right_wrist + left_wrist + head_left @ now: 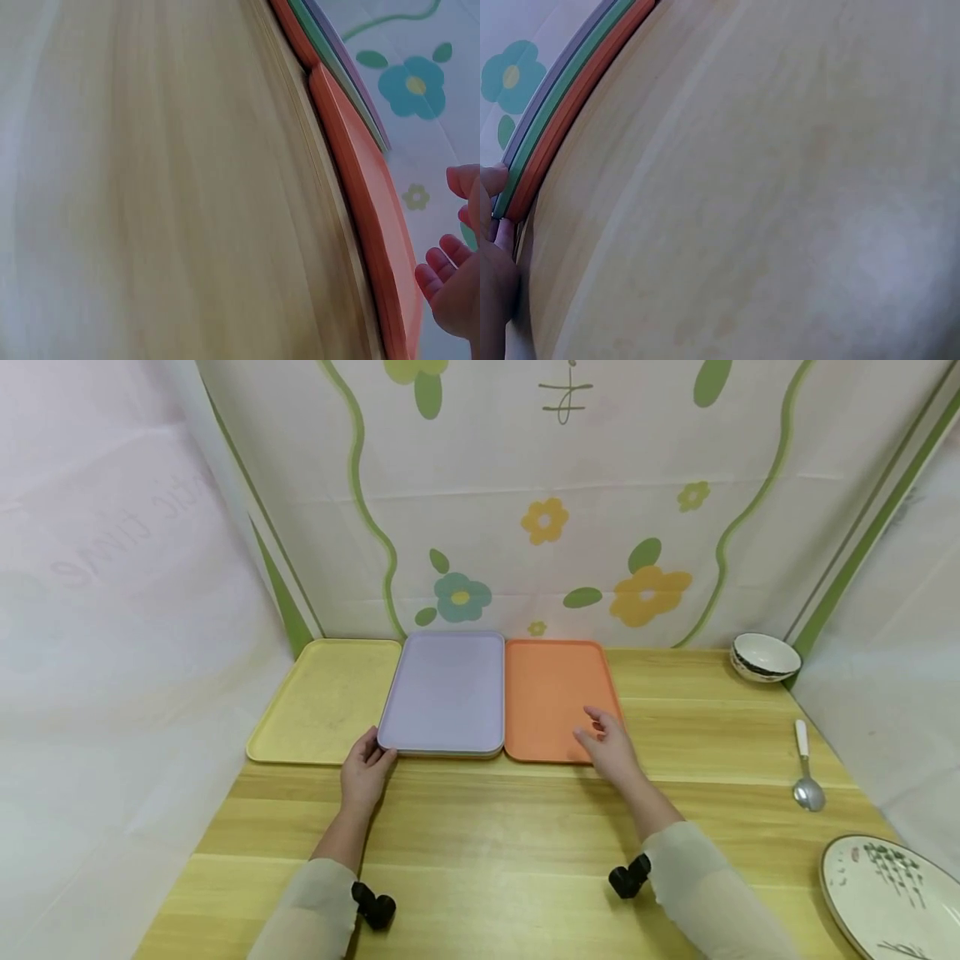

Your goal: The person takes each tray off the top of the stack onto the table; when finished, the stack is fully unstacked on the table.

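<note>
So three flat rectangular plastic trays are lined up along the back of the light wooden table (pixel 510 852), right against the floral cloth backdrop (pixel 570 510). The pale yellow rectangular tray (pixel 322 702) is on the left, the lilac rectangular tray (pixel 446 689) is in the middle, and the orange rectangular tray (pixel 547 693) is just beside it on the right, edges touching or near enough.

The lilac one is actually the top of a small stack: in the left wrist view a green tray edge (pixel 551 120) and a red-orange tray edge (pixel 570 124) are seen layered right under it. The same layering is picked up in the right wrist view, next to the separate orange tray.

The left hand (pixel 365 770) is placed at the front left corner of that stack, with the fingertips (pixel 495 180) pressed against the stacked rims. Whether the corner is properly gripped or only touched can't be told from these views.

The right hand (pixel 611 747) is held over the front right corner of the orange tray, fingers loosely spread and relaxed, nothing grasped. Contact with the tray can't be made out for sure.

Off to the right, well apart from the trays, a white ceramic bowl with a dark patterned rim (pixel 765 657) is parked at the back corner, a metal spoon with a white handle (pixel 806 768) is laid nearer the front, and a white plate with green plant drawings (pixel 888 893) is cut off by the frame's edge.
</note>
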The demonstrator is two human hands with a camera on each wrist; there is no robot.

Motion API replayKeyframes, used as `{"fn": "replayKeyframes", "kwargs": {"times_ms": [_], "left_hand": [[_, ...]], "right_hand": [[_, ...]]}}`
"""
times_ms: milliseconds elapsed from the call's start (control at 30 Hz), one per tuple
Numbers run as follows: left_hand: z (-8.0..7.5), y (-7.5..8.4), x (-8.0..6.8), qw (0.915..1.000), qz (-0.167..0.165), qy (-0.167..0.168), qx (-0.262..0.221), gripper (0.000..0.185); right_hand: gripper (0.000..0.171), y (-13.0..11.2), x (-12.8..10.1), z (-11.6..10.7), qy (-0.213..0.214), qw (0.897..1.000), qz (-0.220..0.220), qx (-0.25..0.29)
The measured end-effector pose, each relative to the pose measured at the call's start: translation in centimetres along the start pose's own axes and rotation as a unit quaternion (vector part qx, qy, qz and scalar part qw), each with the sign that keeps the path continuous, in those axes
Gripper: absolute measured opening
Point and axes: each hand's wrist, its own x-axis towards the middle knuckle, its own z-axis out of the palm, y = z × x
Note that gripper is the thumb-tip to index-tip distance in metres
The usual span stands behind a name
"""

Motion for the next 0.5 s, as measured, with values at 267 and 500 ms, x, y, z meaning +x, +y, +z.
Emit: {"fn": "replayKeyframes", "kwargs": {"times_ms": [267,500], "left_hand": [[0.0,-0.2,0.1,1.0,0.007,-0.001,-0.004,0.06],[-0.1,0.0,0.0,1.0,-0.005,-0.008,-0.001,0.061]], "right_hand": [[0.056,-1.7,1.1,3.9,-0.021,0.997,0.053,0.048],[0.054,-2.9,1.7,7.1,-0.025,0.998,0.042,0.041]]}}
